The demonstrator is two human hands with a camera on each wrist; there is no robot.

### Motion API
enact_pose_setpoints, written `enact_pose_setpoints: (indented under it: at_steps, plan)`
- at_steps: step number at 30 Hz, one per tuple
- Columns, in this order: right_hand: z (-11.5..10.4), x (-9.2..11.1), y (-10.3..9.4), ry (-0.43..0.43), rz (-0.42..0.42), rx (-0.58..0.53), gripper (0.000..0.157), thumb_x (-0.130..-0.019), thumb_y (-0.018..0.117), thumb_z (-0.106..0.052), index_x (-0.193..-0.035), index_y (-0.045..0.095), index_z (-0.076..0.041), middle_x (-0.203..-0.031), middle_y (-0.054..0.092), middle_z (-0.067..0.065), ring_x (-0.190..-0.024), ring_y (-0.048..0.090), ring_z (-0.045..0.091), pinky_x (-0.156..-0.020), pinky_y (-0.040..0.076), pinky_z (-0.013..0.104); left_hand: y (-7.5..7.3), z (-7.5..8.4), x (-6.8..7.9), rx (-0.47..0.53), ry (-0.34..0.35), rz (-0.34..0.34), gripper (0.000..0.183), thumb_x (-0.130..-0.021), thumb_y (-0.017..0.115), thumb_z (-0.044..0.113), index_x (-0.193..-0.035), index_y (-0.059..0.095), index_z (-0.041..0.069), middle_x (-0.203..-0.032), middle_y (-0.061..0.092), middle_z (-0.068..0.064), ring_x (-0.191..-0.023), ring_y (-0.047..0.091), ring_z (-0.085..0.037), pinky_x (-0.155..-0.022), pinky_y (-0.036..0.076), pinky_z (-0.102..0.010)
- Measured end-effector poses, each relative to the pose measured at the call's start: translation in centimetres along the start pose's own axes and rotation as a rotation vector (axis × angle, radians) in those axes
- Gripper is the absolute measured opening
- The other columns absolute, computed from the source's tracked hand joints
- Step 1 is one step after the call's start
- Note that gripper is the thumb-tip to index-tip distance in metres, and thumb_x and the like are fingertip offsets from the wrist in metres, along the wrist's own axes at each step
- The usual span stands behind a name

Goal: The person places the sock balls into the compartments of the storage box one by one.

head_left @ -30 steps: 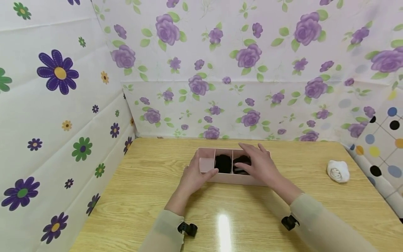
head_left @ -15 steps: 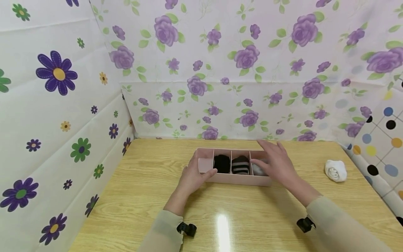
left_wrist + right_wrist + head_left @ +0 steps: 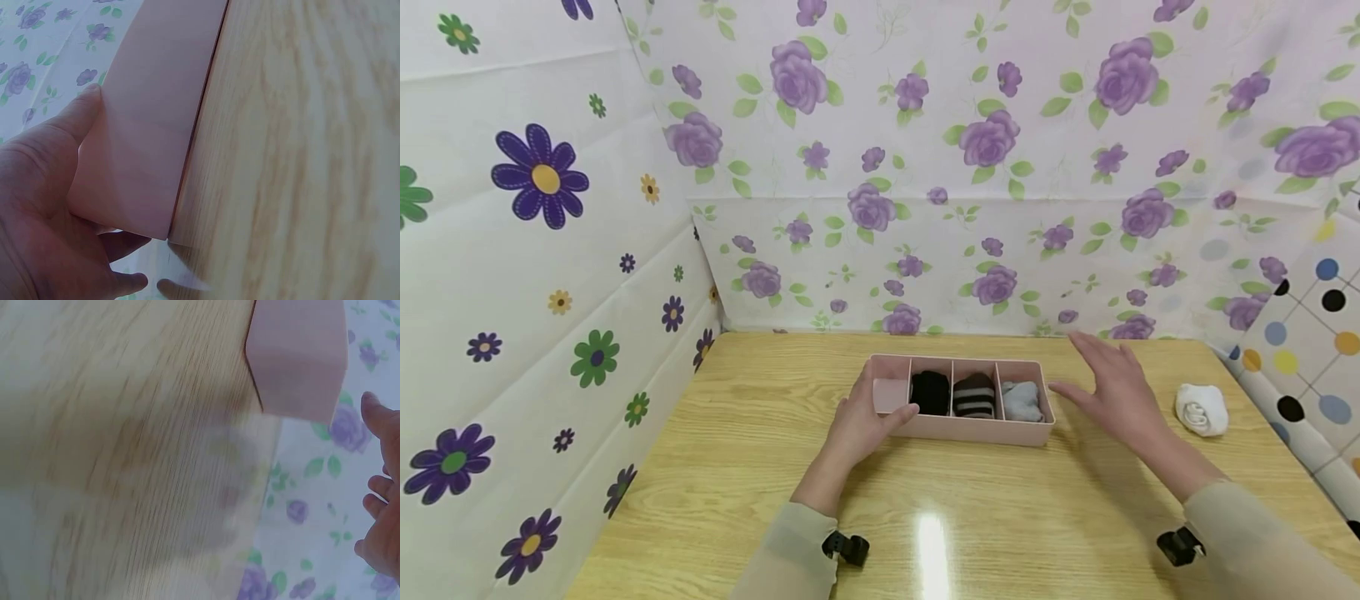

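Observation:
A pink divided storage box (image 3: pixel 970 430) stands on the wooden table. From left to right, its compartments show a pink floor, a black rolled sock (image 3: pixel 931 393), a brown-and-grey striped sock (image 3: pixel 974 396) and a light grey sock (image 3: pixel 1021 402). My left hand (image 3: pixel 863 423) grips the box's left end, thumb on the front rim; in the left wrist view its other fingers pass behind the end wall. Just off the box's right end, my right hand (image 3: pixel 1116 396) hovers with thumb and fingers spread, holding nothing. The right wrist view shows it apart from the box.
A white rolled sock (image 3: pixel 1201 410) lies on the table (image 3: pixel 760 450) to the right, beyond my right hand. Floral sheeting (image 3: pixel 925 250) rises along the table's back edge, with more patterned sheets at the left and right sides.
My right hand has moved right, from over the striped sock past the grey one and off the box's end, uncovering both socks. The left hand keeps its place on the box.

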State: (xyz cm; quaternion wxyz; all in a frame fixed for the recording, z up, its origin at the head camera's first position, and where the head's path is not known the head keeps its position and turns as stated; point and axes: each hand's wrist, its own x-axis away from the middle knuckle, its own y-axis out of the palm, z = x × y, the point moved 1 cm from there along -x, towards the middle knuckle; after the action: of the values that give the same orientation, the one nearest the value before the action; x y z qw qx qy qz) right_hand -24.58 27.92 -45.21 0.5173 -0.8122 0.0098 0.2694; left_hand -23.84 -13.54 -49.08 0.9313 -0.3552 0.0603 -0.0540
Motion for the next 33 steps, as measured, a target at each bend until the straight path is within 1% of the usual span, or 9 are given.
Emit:
enact_pose_setpoints:
  at_steps: [4, 8, 11, 15, 21, 25, 28, 32, 33]
  plan:
    - [1.4, 0.8, -1.0, 0.022, 0.003, 0.020, 0.093, -0.098, 0.087, -0.034, -0.170, 0.039, -0.002, -0.161, 0.048, 0.036, -0.143, 0.046, 0.061, -0.132, 0.008, 0.068, 0.0, 0.1, 0.1, 0.007, 0.014, 0.010, 0.117, -0.099, 0.077, 0.063, -0.178, 0.010, 0.007, -0.179, 0.029, -0.019, -0.158, 0.039, -0.043, -0.129, 0.015, -0.073]
    - [2.9, 1.5, -2.0, 0.038, 0.007, 0.038, 0.097, -0.095, 0.090, -0.032, -0.171, 0.038, -0.003, -0.162, 0.047, 0.036, -0.143, 0.045, 0.061, -0.131, 0.008, 0.071, 0.0, 0.1, 0.1, 0.012, 0.022, 0.016, 0.116, -0.100, 0.077, 0.062, -0.177, 0.011, 0.005, -0.178, 0.030, -0.019, -0.158, 0.039, -0.043, -0.128, 0.016, -0.074]
    - [3.9, 2.0, -2.6, 0.054, 0.006, 0.047, 0.099, -0.094, 0.092, -0.032, -0.170, 0.038, -0.002, -0.163, 0.046, 0.036, -0.144, 0.044, 0.061, -0.129, 0.008, 0.073, 0.1, 0.1, 0.0, 0.011, 0.024, 0.017, 0.116, -0.100, 0.077, 0.062, -0.177, 0.011, 0.005, -0.178, 0.030, -0.019, -0.158, 0.040, -0.043, -0.128, 0.016, -0.074]
    - [5.3, 2.7, -3.2, 0.085, -0.008, 0.067, 0.100, -0.095, 0.091, -0.033, -0.170, 0.035, 0.001, -0.163, 0.044, 0.038, -0.143, 0.043, 0.063, -0.128, 0.008, 0.075, 0.0, 0.1, 0.0, 0.012, 0.020, 0.014, 0.117, -0.099, 0.078, 0.062, -0.178, 0.011, 0.006, -0.178, 0.030, -0.020, -0.157, 0.041, -0.043, -0.128, 0.016, -0.074]
    - [7.8, 3.8, -4.1, 0.106, -0.032, 0.092, 0.103, -0.098, 0.088, -0.034, -0.173, 0.027, 0.000, -0.162, 0.040, 0.041, -0.140, 0.041, 0.067, -0.130, 0.003, 0.073, 0.0, 0.3, 0.1, 0.011, 0.011, 0.011, 0.117, -0.099, 0.077, 0.062, -0.178, 0.009, 0.009, -0.179, 0.029, -0.019, -0.158, 0.039, -0.044, -0.129, 0.015, -0.073]
    - [9.6, 4.6, -4.5, 0.124, -0.047, 0.089, 0.102, -0.098, 0.087, -0.035, -0.172, 0.028, 0.004, -0.164, 0.036, 0.042, -0.139, 0.038, 0.070, -0.128, 0.002, 0.075, 0.0, 0.2, 0.1, 0.003, 0.013, 0.010, 0.117, -0.099, 0.077, 0.063, -0.178, 0.009, 0.009, -0.179, 0.028, -0.019, -0.158, 0.039, -0.043, -0.129, 0.015, -0.073]
    - [10.9, 5.1, -4.9, 0.146, -0.059, 0.090, 0.103, -0.098, 0.087, -0.036, -0.170, 0.028, 0.008, -0.165, 0.035, 0.042, -0.141, 0.035, 0.071, -0.124, 0.009, 0.081, 0.1, 0.2, 0.1, 0.002, 0.015, 0.006, 0.117, -0.099, 0.076, 0.064, -0.178, 0.009, 0.008, -0.179, 0.028, -0.019, -0.158, 0.039, -0.043, -0.129, 0.015, -0.073]
    - [12.1, 5.6, -5.5, 0.187, -0.086, 0.079, 0.105, -0.100, 0.086, -0.038, -0.171, 0.023, 0.008, -0.169, 0.028, 0.042, -0.146, 0.029, 0.070, -0.117, 0.020, 0.084, 0.0, 0.0, 0.1, 0.003, 0.020, 0.008, 0.117, -0.099, 0.077, 0.063, -0.178, 0.010, 0.007, -0.179, 0.029, -0.019, -0.158, 0.040, -0.043, -0.129, 0.015, -0.073]
    - [12.3, 5.7, -5.6, 0.203, -0.096, 0.075, 0.106, -0.101, 0.084, -0.038, -0.172, 0.020, 0.006, -0.170, 0.025, 0.041, -0.147, 0.027, 0.070, -0.115, 0.021, 0.084, 0.0, 0.0, 0.1, 0.002, 0.020, 0.007, 0.118, -0.099, 0.076, 0.064, -0.178, 0.009, 0.007, -0.179, 0.029, -0.019, -0.158, 0.040, -0.042, -0.129, 0.016, -0.073]
